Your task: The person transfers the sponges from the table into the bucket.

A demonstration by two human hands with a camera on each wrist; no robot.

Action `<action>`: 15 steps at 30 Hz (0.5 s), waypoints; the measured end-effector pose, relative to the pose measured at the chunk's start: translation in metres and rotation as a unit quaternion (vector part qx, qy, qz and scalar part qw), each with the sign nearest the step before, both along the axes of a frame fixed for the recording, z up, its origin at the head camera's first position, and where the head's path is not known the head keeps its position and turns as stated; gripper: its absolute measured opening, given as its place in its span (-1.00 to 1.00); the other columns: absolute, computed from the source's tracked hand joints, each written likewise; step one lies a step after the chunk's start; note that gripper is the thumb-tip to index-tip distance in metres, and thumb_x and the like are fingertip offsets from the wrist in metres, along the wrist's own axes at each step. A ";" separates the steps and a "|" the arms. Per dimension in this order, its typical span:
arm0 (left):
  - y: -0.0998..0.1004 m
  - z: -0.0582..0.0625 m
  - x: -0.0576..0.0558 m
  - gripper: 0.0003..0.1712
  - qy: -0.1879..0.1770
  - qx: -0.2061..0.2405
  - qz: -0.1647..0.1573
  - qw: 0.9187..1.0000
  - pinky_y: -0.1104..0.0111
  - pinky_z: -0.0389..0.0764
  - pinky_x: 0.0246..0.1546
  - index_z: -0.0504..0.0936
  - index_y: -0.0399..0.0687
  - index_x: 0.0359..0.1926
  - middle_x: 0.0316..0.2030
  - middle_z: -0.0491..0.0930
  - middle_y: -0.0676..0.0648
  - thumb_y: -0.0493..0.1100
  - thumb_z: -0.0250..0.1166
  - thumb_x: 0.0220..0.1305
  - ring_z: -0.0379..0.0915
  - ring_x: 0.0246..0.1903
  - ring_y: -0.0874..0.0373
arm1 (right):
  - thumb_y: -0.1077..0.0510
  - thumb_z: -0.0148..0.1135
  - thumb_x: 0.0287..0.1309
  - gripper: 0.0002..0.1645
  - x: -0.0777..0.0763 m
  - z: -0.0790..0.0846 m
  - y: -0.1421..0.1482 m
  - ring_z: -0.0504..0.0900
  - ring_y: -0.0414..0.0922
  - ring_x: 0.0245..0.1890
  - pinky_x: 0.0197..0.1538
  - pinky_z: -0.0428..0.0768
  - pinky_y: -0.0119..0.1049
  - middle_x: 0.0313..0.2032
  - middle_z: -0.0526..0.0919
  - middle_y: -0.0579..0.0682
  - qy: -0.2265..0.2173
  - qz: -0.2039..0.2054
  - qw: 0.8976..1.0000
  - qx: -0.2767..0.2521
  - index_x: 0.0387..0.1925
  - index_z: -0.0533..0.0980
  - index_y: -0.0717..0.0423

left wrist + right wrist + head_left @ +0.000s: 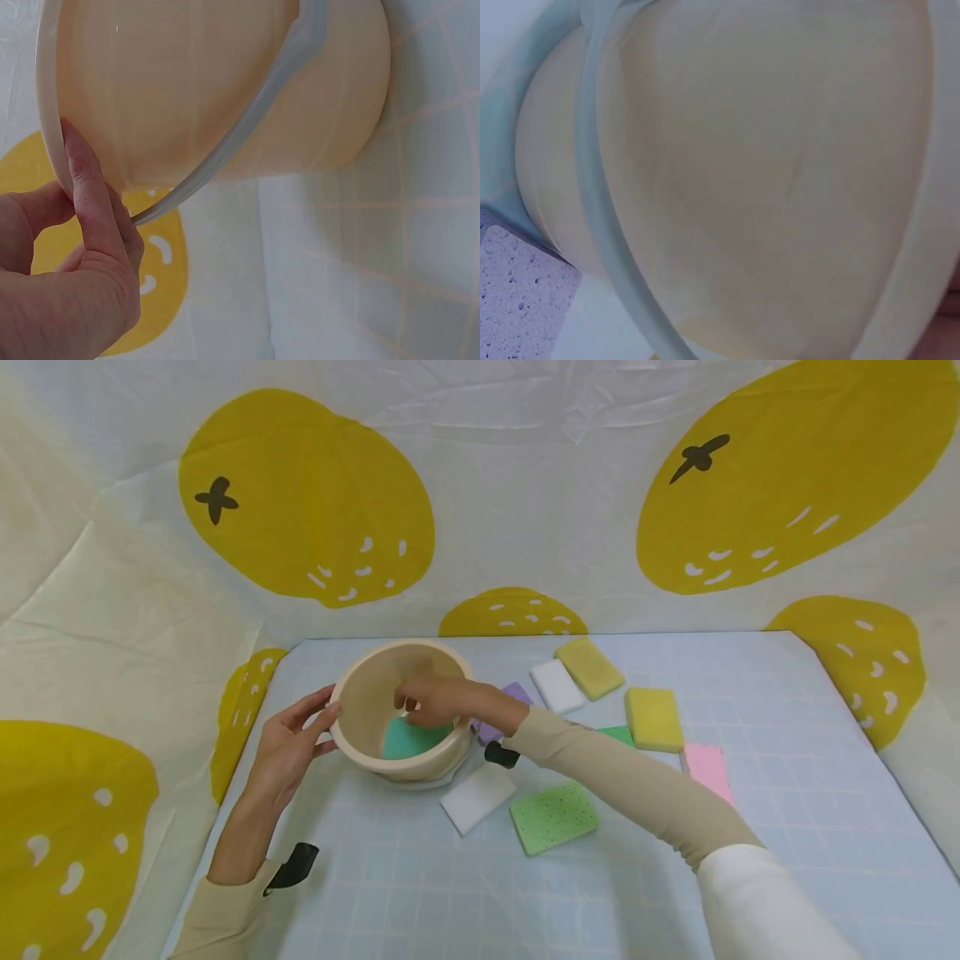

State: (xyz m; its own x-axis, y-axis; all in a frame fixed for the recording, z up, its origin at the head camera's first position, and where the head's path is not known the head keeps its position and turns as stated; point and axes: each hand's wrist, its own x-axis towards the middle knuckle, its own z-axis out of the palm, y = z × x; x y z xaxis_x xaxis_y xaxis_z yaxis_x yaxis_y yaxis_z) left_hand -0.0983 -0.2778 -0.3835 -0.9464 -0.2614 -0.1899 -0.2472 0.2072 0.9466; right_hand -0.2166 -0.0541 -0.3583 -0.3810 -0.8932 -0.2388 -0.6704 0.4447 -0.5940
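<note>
Beige plastic makes up the round bucket [365,706], its rim pinched by the left hand [285,743], probably for steadiness; inside, the right hand [437,700] curls above a teal flat sponge [412,743], whether gripping it I cannot tell.

The table [825,793] is pale blue with a faint grid. Near its far left corner, the bucket [363,702] is cream, its handle [592,157] grey; a teal sponge [411,740] shows inside, a purple sponge [521,300] outside. Toward the far edge come a white sponge [557,686] and a yellow sponge [589,668], then a second yellow sponge [655,719] and a pink sponge [708,768]. Nearer the front edge, a light green sponge [555,818] bears dark specks.
</note>
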 end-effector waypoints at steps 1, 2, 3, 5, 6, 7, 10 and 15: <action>0.000 0.000 0.000 -0.25 0.000 0.001 0.000 1.000 0.46 0.72 -0.16 0.37 -0.08 0.50 0.44 0.36 -0.16 0.10 0.32 0.42 0.52 -0.07 0.28 | 0.28 0.11 0.47 -0.61 0.000 0.001 0.002 0.54 0.06 0.20 0.26 0.51 -0.33 0.16 0.56 0.25 -0.006 -0.005 1.000 -0.012 0.23 0.45 0.41; 0.000 0.000 0.000 -0.25 0.000 0.002 0.000 1.000 0.46 0.72 -0.16 0.38 -0.08 0.50 0.44 0.36 -0.16 0.10 0.32 0.42 0.52 -0.07 0.28 | 0.27 0.12 0.47 -0.61 0.000 0.001 0.003 0.55 0.05 0.18 0.25 0.51 -0.34 0.15 0.57 0.25 -0.010 -0.010 1.000 -0.024 0.22 0.46 0.41; 0.000 0.000 0.000 -0.25 0.000 0.003 0.001 1.000 0.46 0.72 -0.16 0.38 -0.08 0.50 0.44 0.36 -0.16 0.10 0.32 0.42 0.52 -0.07 0.28 | 0.27 0.13 0.47 -0.62 -0.001 0.001 0.005 0.56 0.04 0.17 0.24 0.52 -0.36 0.13 0.59 0.24 -0.012 -0.014 0.999 -0.037 0.20 0.47 0.41; 0.000 0.000 0.000 -0.25 -0.001 0.002 0.001 1.000 0.46 0.72 -0.16 0.38 -0.07 0.50 0.44 0.35 -0.16 0.10 0.32 0.42 0.51 -0.06 0.28 | 0.28 0.15 0.46 -0.66 -0.001 0.002 0.008 0.59 0.03 0.13 0.21 0.54 -0.38 0.08 0.61 0.23 -0.019 -0.021 0.997 -0.065 0.15 0.49 0.41; 0.000 0.000 0.000 -0.25 -0.002 0.002 0.002 1.000 0.46 0.72 -0.16 0.38 -0.07 0.50 0.44 0.35 -0.16 0.10 0.32 0.42 0.51 -0.06 0.27 | 0.29 0.16 0.45 -0.68 -0.002 0.002 0.009 0.60 0.03 0.11 0.19 0.55 -0.39 0.06 0.63 0.23 -0.022 -0.024 0.996 -0.079 0.13 0.50 0.42; 0.000 0.000 0.000 -0.25 -0.002 0.001 0.002 1.000 0.46 0.71 -0.16 0.38 -0.07 0.50 0.45 0.35 -0.16 0.10 0.32 0.42 0.51 -0.06 0.27 | 0.30 0.16 0.45 -0.70 -0.002 0.003 0.011 0.61 0.02 0.09 0.17 0.56 -0.40 0.03 0.64 0.22 -0.023 -0.023 0.995 -0.092 0.10 0.51 0.43; 0.000 -0.001 0.000 -0.25 -0.005 -0.001 0.003 1.000 0.47 0.71 -0.16 0.37 -0.06 0.51 0.46 0.34 -0.16 0.11 0.31 0.42 0.51 -0.05 0.27 | 0.32 0.17 0.45 -0.75 -0.002 0.003 0.014 0.62 0.01 0.03 0.12 0.58 -0.43 -0.03 0.65 0.21 -0.027 -0.022 0.992 -0.123 0.04 0.54 0.44; 0.000 -0.002 0.000 -0.26 -0.003 0.000 0.003 1.000 0.46 0.71 -0.15 0.37 -0.06 0.51 0.46 0.34 -0.17 0.10 0.31 0.43 0.52 -0.07 0.27 | 0.27 0.22 0.43 -0.74 0.001 0.007 0.023 0.64 -0.06 -0.01 0.08 0.60 -0.46 -0.05 0.67 0.14 -0.035 -0.044 0.987 -0.151 0.04 0.56 0.38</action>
